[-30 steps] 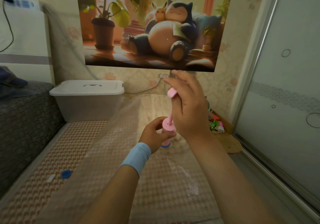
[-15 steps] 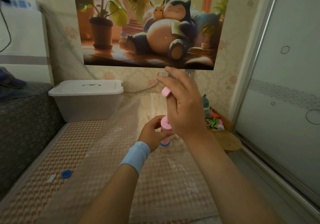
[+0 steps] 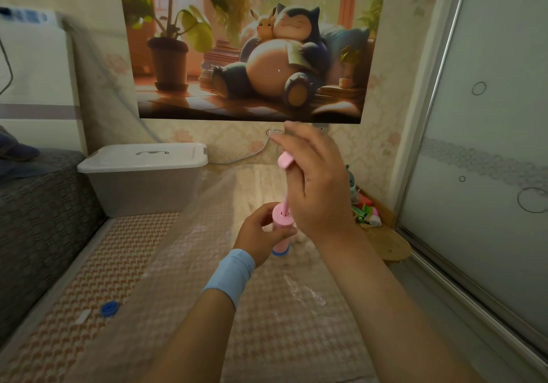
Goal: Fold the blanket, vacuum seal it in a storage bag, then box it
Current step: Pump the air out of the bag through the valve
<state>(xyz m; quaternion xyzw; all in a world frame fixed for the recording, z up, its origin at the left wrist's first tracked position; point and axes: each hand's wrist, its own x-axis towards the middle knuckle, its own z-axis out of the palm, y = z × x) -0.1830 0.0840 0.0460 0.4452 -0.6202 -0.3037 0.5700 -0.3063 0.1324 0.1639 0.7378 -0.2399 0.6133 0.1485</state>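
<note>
My left hand point(image 3: 261, 231) grips the barrel of the light, stiff pump point(image 3: 283, 224), which stands on the soft, slippery bag point(image 3: 207, 249) just under it, and my right hand point(image 3: 317, 184) above holds the raised handle point(image 3: 285, 160).

Two hands, and one of everything else.
The left hand point(image 3: 261, 231) and right hand point(image 3: 317, 187); one pink pump point(image 3: 283, 228); one storage bag point(image 3: 189, 264); one lidded box point(image 3: 142, 175) at ten o'clock; one blue cap point(image 3: 109, 308) at eight; one poster point(image 3: 252, 41) at twelve.

storage bag point(image 3: 192, 249) — clear, lying flat | pink pump point(image 3: 281, 219) upright on it, plunger point(image 3: 285, 160) raised | box point(image 3: 142, 181) lidded
</note>
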